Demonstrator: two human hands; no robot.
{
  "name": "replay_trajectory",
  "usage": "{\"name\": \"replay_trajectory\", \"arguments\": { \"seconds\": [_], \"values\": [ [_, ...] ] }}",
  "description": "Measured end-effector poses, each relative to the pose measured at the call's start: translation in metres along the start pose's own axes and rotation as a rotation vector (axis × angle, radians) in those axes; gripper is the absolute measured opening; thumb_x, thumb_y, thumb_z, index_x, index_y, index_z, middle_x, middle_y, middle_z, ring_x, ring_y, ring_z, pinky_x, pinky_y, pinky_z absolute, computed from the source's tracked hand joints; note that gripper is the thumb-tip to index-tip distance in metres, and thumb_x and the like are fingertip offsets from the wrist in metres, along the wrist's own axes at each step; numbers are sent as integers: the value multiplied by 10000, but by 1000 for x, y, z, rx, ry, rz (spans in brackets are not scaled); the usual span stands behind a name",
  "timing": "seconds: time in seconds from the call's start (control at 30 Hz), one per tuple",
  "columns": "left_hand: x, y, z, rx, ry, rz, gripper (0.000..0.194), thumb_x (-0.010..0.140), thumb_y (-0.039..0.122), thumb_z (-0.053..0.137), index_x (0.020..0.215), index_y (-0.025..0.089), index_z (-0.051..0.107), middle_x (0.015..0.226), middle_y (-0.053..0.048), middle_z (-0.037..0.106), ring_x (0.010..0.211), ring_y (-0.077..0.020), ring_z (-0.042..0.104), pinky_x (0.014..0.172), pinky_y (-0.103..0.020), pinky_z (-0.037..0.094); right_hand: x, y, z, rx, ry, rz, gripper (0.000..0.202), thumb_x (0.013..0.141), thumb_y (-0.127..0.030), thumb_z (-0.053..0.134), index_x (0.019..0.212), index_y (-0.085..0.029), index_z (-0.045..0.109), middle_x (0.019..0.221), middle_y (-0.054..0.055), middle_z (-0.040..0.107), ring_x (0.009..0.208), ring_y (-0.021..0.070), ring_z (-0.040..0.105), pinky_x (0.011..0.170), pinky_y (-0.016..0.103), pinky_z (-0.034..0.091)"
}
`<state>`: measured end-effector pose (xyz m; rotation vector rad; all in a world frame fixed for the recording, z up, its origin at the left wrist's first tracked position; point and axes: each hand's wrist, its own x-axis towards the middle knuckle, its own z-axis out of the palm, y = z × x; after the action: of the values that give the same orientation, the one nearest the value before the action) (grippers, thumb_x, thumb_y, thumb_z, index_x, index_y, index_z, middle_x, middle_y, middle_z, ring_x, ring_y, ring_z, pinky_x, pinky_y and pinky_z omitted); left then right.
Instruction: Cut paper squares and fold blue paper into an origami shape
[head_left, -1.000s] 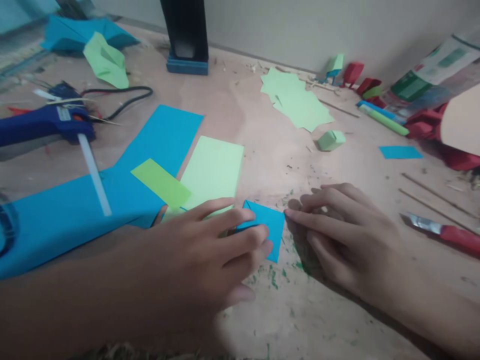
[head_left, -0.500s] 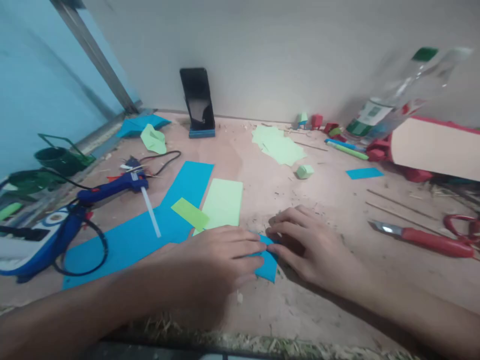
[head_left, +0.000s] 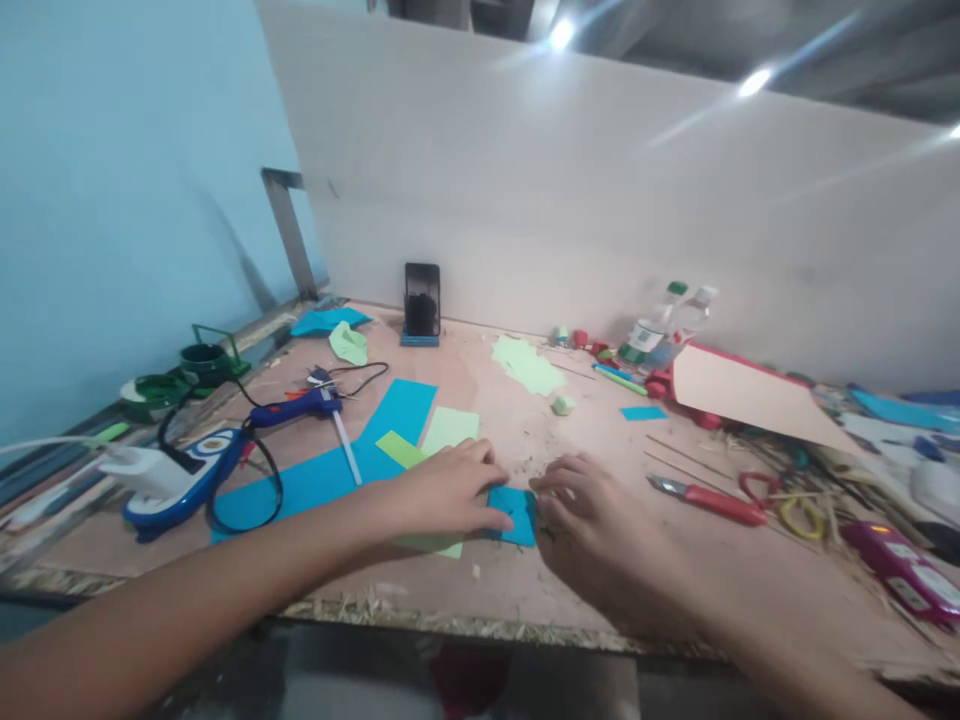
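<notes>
A small piece of blue paper [head_left: 523, 512] lies on the table between my two hands. My left hand [head_left: 450, 488] is closed on its left side, the thumb across its face and the fingers at its far edge. My right hand [head_left: 596, 510] has its fingers curled in, with thumb and fingertips at the paper's right edge. Under and beyond my left wrist are larger blue paper [head_left: 405, 405], a light green sheet [head_left: 454, 428] and a yellow-green strip [head_left: 400, 448].
On the left are a blue glue gun [head_left: 296, 408] and a power strip [head_left: 187, 490]. A phone [head_left: 422, 300] stands at the back. To the right lie a red box cutter [head_left: 724, 503], thin sticks [head_left: 690, 455] and a purple device [head_left: 907, 575]. Bottles [head_left: 651, 325] stand near the wall.
The camera view has tilted up, showing more wall and the lights. My left thumb now lies on the small blue paper, and my left fingers have drawn back from over it.
</notes>
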<state>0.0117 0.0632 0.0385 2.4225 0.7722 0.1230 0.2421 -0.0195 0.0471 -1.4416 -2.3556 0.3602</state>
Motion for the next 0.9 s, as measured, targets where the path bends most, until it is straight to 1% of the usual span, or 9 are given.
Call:
{"name": "replay_trajectory", "arguments": {
  "seconds": [0.1, 0.2, 0.3, 0.37, 0.47, 0.57, 0.67, 0.77, 0.9],
  "values": [
    [7, -1, 6, -69, 9, -17, 376, 777, 371, 843, 1065, 183, 691, 1170, -104, 585, 1143, -334, 564, 958, -431, 454, -14, 0, -1, 60, 21, 25, 229, 1030, -225, 545, 920, -197, 744, 980, 97, 744, 959, 250, 680, 906, 433, 552],
    [15, 0, 12, -173, 13, -44, 436, 634, 255, 913, 956, 193, 625, 1081, -65, 586, 1065, -300, 565, 860, -361, 440, -21, 6, -1, 188, 44, 163, 229, 1032, -290, 549, 975, -197, 749, 1040, 110, 761, 1015, 276, 694, 951, 467, 544],
    [24, 4, 13, -328, 10, -95, 426, 636, 198, 859, 933, 213, 553, 905, -4, 587, 878, -226, 581, 709, -289, 411, -18, 16, -4, 437, 90, 374, 275, 995, -391, 614, 1111, -181, 748, 1177, 143, 766, 1111, 299, 700, 996, 459, 534],
    [31, 7, 10, -452, 15, -108, 432, 661, 218, 830, 970, 224, 528, 832, 31, 582, 779, -183, 580, 646, -256, 399, -10, 22, -6, 686, 102, 450, 381, 923, -458, 703, 1168, -169, 742, 1207, 151, 766, 1106, 294, 707, 962, 419, 549],
    [42, 13, 1, -608, 64, -94, 466, 662, 283, 832, 1001, 222, 517, 846, 35, 616, 772, -158, 610, 652, -239, 442, 6, 30, -9, 984, 65, 441, 544, 748, -530, 842, 1140, -164, 753, 998, 98, 788, 833, 235, 719, 742, 347, 561],
    [52, 14, -8, -703, 117, -103, 470, 658, 380, 852, 951, 205, 528, 798, 27, 620, 700, -147, 613, 608, -241, 465, 23, 33, -11, 1060, 54, 406, 499, 646, -539, 887, 939, -148, 789, 819, 64, 759, 659, 188, 668, 610, 302, 521],
    [59, 6, -8, -797, 175, -141, 552, 606, 470, 905, 914, 196, 539, 732, 35, 600, 623, -135, 592, 550, -239, 462, 35, 37, -9, 1095, 51, 411, 431, 674, -561, 856, 783, -154, 767, 737, 54, 729, 642, 188, 666, 606, 300, 529],
    [61, -8, -1, -905, 249, -172, 594, 562, 506, 934, 919, 179, 588, 756, 19, 633, 619, -132, 602, 532, -231, 458, 44, 42, 0, 1101, 76, 447, 412, 730, -574, 817, 759, -172, 732, 720, 33, 698, 668, 183, 661, 658, 303, 545],
    [56, -15, 10, -991, 338, -183, 510, 673, 537, 862, 945, 158, 656, 725, 6, 654, 573, -134, 596, 525, -242, 458, 49, 40, 11, 1088, 79, 419, 478, 722, -650, 791, 706, -183, 690, 684, 42, 662, 681, 200, 633, 651, 304, 527]
  ]
}}
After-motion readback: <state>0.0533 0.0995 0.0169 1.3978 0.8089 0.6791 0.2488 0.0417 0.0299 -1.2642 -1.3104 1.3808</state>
